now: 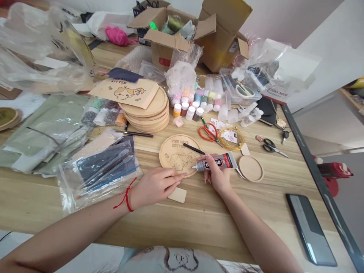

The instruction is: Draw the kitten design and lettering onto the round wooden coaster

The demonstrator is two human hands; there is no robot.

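Hands, crosswise glue tube, nozzle leftward

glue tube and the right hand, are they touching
Touching. The head view shows the right hand gripping the glue tube, closed around its body behind the nozzle end.

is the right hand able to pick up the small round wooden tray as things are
Probably not while holding the grey tube: the right hand is wrapped around it. The small round wooden tray itself lies close by, seemingly uncovered.
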